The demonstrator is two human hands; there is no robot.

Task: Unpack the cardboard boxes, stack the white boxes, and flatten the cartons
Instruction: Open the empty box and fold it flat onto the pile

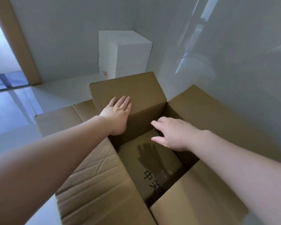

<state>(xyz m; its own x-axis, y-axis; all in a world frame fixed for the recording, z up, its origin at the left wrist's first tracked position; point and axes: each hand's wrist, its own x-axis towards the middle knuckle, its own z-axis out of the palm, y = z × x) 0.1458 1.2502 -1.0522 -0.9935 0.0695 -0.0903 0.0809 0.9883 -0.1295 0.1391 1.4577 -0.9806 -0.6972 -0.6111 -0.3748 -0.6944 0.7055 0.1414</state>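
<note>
Creased corrugated carton (104, 176), flaps splayed, interior empty. Left hand (118, 114) flat, fingers extended, pressing the far flap; right hand (170, 132) open, empty, over the cavity. Beyond both: smooth stacked white boxes (123, 54).

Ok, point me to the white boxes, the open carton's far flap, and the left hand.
white boxes (130, 52), head view, front face of the stack in the corner
far flap (136, 88), head view, bare cardboard above the fingers
left hand (118, 114), head view, back of the hand, flat on the flap
</note>
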